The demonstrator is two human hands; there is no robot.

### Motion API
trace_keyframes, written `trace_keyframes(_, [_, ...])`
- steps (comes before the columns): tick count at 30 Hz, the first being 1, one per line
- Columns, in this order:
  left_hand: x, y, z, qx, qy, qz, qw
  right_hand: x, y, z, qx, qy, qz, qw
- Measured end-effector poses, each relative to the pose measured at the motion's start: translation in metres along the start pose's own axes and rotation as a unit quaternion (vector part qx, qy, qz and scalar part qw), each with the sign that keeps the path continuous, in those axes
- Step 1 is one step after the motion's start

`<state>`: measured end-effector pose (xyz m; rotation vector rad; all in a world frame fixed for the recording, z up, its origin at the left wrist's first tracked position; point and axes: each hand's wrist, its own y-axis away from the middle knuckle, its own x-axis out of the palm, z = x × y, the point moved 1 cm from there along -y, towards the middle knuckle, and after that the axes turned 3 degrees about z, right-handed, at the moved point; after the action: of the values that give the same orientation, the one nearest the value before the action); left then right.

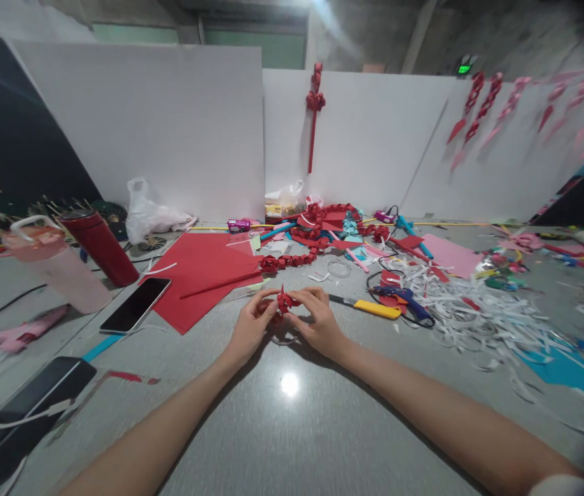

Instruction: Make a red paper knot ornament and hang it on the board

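A black phone (136, 304) lies on the grey counter (292, 427) beside red paper sheets (196, 275). The left hand (248, 329) and right hand (317, 322) meet just above the counter, fingertips pinched on a small red folded paper piece (286, 302) held between them. A yellow-handled knife (374, 308) lies just right.

A small red folded-paper piece (285, 302), spiky and crumpled, sits just above the grey tabletop.
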<state>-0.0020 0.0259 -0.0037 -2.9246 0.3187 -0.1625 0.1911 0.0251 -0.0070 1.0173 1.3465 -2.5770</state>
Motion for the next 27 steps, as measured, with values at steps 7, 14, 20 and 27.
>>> trace_keyframes(7, [0.0001, 0.0007, -0.0009, 0.032, -0.043, 0.000, 0.999, 0.0011, 0.0013, -0.0008, -0.001, 0.008, 0.001, 1.000])
trace_keyframes(14, [-0.0004, 0.0006, -0.0012, 0.029, -0.042, 0.009, 0.999, 0.0012, 0.0001, -0.0017, -0.004, -0.012, 0.004, 1.000])
trace_keyframes(20, [0.0002, 0.0018, -0.0001, 0.019, -0.019, 0.001, 1.000, 0.0021, 0.0005, -0.0032, -0.010, -0.025, 0.003, 1.000])
trace_keyframes(27, [-0.0007, 0.0051, -0.0014, 0.061, -0.082, 0.007, 0.995, 0.0014, -0.0001, -0.0018, -0.007, -0.026, 0.003, 1.000])
